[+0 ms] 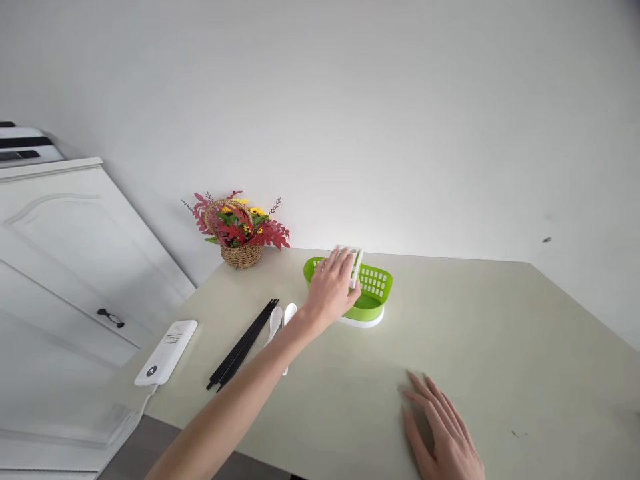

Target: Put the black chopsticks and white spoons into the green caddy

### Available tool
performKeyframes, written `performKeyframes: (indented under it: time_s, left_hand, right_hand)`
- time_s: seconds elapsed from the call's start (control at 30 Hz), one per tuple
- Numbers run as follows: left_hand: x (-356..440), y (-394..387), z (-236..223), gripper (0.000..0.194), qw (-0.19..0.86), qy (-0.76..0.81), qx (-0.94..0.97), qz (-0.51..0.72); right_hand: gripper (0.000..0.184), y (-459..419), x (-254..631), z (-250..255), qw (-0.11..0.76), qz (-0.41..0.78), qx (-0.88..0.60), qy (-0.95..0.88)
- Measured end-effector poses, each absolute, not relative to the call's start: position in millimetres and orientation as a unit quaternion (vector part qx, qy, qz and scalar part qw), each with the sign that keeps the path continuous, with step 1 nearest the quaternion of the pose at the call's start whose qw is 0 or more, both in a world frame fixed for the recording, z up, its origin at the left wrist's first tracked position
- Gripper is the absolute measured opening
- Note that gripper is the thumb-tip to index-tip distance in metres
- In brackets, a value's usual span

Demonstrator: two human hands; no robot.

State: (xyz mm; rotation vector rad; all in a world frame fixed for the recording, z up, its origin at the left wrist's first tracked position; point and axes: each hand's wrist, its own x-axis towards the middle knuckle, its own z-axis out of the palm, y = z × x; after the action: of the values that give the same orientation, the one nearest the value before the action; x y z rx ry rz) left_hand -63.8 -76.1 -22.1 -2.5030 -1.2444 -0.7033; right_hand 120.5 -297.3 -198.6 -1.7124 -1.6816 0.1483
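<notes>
My left hand (331, 285) reaches across the table and is closed around a white plastic divider (357, 257) with openings in it. The divider stands at the middle of a green slotted basket (376, 283); whether it is seated or slightly raised is hidden by my fingers. Under the basket a white base tray (367, 323) shows along the front. My right hand (443, 430) rests near the table's front edge, fingers spread, holding nothing. Beneath my left forearm lie two white spoons (275, 321), partly covered by it. Beside them is a bundle of black chopsticks (244, 345).
A wicker basket of artificial flowers (241, 256) stands at the table's back left corner. Nearer the left edge lies a white power bank (167, 352) with a cable (145, 403). White cabinets (65, 267) stand left of the table (475, 320), and a wall rises behind.
</notes>
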Motion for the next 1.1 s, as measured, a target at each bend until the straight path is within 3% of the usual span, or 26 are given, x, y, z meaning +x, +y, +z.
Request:
performKeyframes:
  time_s: [0.7,0.9,1.1]
  left_hand:
    - [-178,-11,-20,0.054,0.18,-0.493,-0.812,-0.256]
    - [-159,-73,-36,0.051,0.178,-0.492,-0.783,-0.337]
    - [-117,-189,-92,0.051,0.003,-0.427,-0.836,-0.344]
  right_hand:
    - [0.035,-300,118,-189,0.346,0.09,-0.681,-0.639]
    - [0.035,-302,117,-187,0.353,0.096,-0.684,-0.631]
    - [0.034,-302,118,-188,0.356,0.088,-0.672,-0.643]
